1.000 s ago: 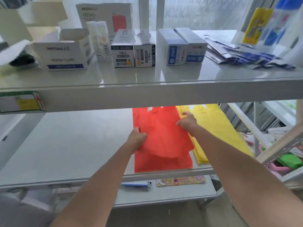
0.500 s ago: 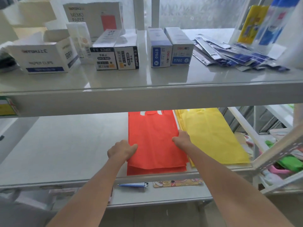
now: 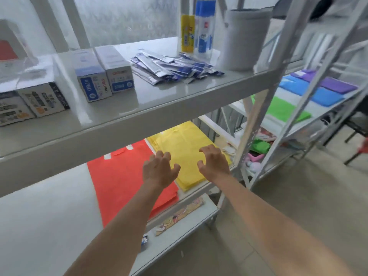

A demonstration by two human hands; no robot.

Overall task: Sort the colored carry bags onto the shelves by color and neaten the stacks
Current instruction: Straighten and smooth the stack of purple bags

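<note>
A flat stack of red carry bags point(image 3: 119, 176) lies on the middle shelf point(image 3: 45, 216), with a stack of yellow carry bags point(image 3: 185, 148) right beside it. My left hand point(image 3: 159, 170) hovers over the seam between the red and yellow stacks, fingers spread and loosely bent, holding nothing. Above the yellow stack, my right hand point(image 3: 214, 162) is likewise spread and empty. On the neighbouring rack to the right lie green bags point(image 3: 286, 110), blue bags point(image 3: 310, 90) and purple bags point(image 3: 334, 84) in separate stacks.
The upper shelf point(image 3: 139, 116) just above my hands carries stationery boxes point(image 3: 103, 76), several blue-and-silver packets point(image 3: 173, 68), glue bottles point(image 3: 197, 26) and a grey cylinder point(image 3: 245, 38). A rack upright point(image 3: 258, 108) stands right of the yellow stack. Mixed bags point(image 3: 258, 148) sit low on the right rack.
Both hands let go of the red stack and moved right, now spread over the yellow stack's area. The view swung right, bringing the neighbouring rack with green, blue and purple bags into sight.
</note>
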